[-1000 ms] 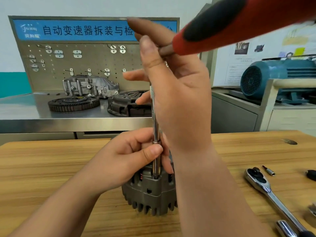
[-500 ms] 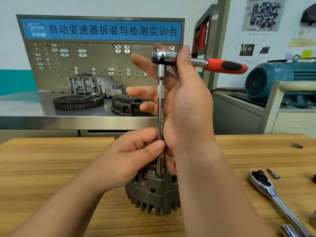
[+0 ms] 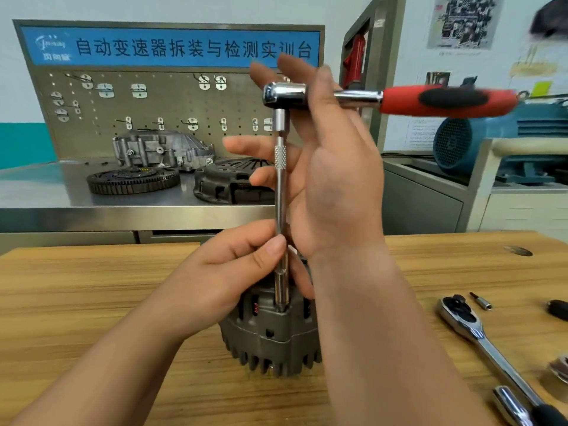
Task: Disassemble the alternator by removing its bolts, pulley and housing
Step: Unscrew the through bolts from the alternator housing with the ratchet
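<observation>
The grey finned alternator (image 3: 270,342) stands on the wooden table (image 3: 92,302). A long chrome extension bar (image 3: 280,192) rises upright from a socket (image 3: 280,290) seated on the top of the alternator's housing. My left hand (image 3: 221,278) pinches the bar's lower end just above the alternator. The ratchet wrench (image 3: 284,95) sits on top of the bar, its red and black handle (image 3: 445,101) pointing right. My right hand (image 3: 335,179) holds the ratchet's neck between the thumb in front and the spread fingers behind.
A second chrome ratchet (image 3: 470,330), a small bit (image 3: 481,301) and other tool parts lie on the table at the right. Behind is a steel bench with a flywheel (image 3: 132,179), a clutch cover (image 3: 233,182) and a housing (image 3: 163,149). A blue motor (image 3: 491,142) stands far right.
The red handle has swung from pointing toward the camera round to the right. My left hand has kept its pinch on the bar.
</observation>
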